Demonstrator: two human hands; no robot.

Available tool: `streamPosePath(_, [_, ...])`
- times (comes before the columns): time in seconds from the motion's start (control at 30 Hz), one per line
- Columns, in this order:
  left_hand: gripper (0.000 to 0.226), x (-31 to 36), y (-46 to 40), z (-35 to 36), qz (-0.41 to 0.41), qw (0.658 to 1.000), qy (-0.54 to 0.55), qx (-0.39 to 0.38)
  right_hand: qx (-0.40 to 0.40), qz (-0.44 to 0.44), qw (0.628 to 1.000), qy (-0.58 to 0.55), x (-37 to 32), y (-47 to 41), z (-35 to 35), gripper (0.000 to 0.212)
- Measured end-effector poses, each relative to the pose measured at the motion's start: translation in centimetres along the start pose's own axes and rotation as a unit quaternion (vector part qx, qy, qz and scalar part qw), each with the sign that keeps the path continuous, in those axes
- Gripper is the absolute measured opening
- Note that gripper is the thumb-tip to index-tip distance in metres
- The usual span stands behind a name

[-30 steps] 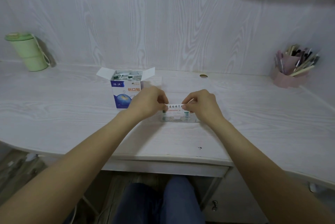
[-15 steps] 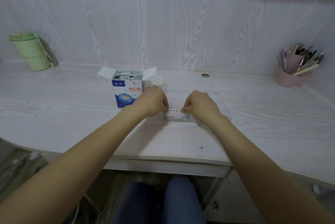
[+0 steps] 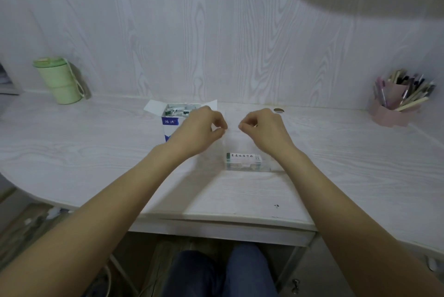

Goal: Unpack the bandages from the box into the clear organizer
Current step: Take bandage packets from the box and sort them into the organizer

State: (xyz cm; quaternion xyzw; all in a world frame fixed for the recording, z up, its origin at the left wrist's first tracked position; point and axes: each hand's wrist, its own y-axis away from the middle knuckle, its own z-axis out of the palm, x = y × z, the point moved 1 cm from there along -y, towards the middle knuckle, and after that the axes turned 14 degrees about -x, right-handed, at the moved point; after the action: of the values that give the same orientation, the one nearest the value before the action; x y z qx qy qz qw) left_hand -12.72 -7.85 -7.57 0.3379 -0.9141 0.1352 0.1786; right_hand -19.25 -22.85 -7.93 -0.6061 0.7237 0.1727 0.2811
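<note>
Left hand: the left hand (image 3: 199, 128) hovers above the desk, fingers curled, thumb and forefinger tips close together; nothing can be seen between them, so whether they pinch anything cannot be told.
Right hand: the right hand (image 3: 263, 128) is raised beside it, apart from it, curled the same way; whether it holds anything cannot be told either.
Bandages: a stack of bandages (image 3: 243, 160) lies in the clear organizer (image 3: 264, 166), below and nearer the person than both hands, touched by neither.
Organizer: it sits on the desk (image 3: 96, 164), under the right wrist; its clear walls are hard to make out.
Box: the box (image 3: 171, 121) stands upright with flaps open, just behind the left hand, more bandages showing inside.
Elsewhere: a green cup (image 3: 58, 80) at the far left, a pink pen holder (image 3: 394, 109) at the far right.
</note>
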Motion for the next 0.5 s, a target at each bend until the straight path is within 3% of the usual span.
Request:
streamPosePath(0.17, [0.026,-2.8,0.7,-3.3,-0.047,0.996,-0.009,0.078,0.025,-0.103,0.994,0.032,-3.8,-2.4,1.0,0.016])
streamPosePath(0.37, [0.074,-6.5,-0.9,-6.0,-0.095,0.989,-0.087,-0.078,-0.036,-0.107,0.984,0.136,-6.7,-6.3,2.6,0.020])
streamPosePath(0.5, [0.072,-7.7,-2.0,-6.3,-0.106,0.983,-0.082,-0.129,-0.087,-0.063,0.980,0.170,-7.4,-8.3,3.2,0.014])
